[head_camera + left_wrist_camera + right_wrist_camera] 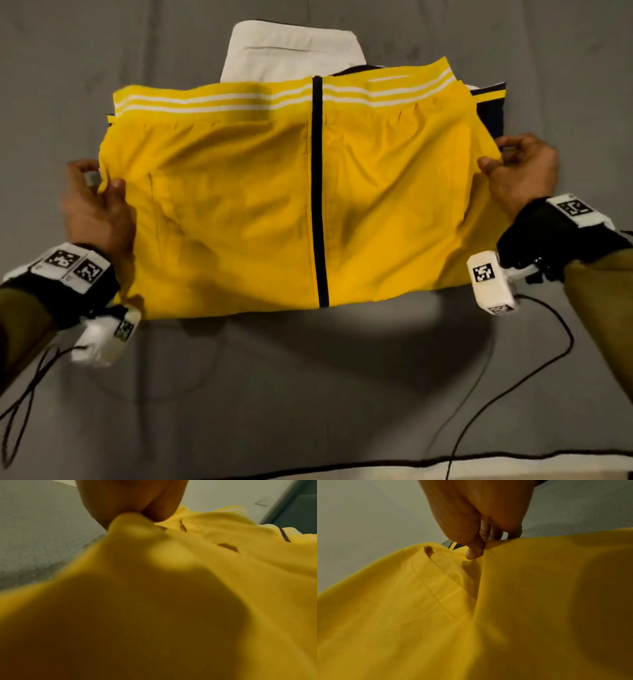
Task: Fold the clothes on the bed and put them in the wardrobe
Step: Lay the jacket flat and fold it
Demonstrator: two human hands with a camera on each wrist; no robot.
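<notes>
The yellow jacket (239,205) I pinch in my left hand (96,209) and right hand (524,171) is thin, smooth woven cloth, matt with a faint sheen; its ribbed hem (219,101) looks knitted, striped white; the zip (318,192) is a dark matt strip; the bedsheet (308,394) under it is grey matt cloth, finely textured; the white garment (291,51) looks smooth cloth; my wrist units (493,281) are matt white plastic.

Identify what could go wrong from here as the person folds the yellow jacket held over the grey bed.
1. The left hand and right hand only pinch the edges of the yellow zip-up jacket with white-striped hem; the fabric may slip and the fold sag unevenly.
2. The folded white garment lying partly beneath may be dragged askew.
</notes>
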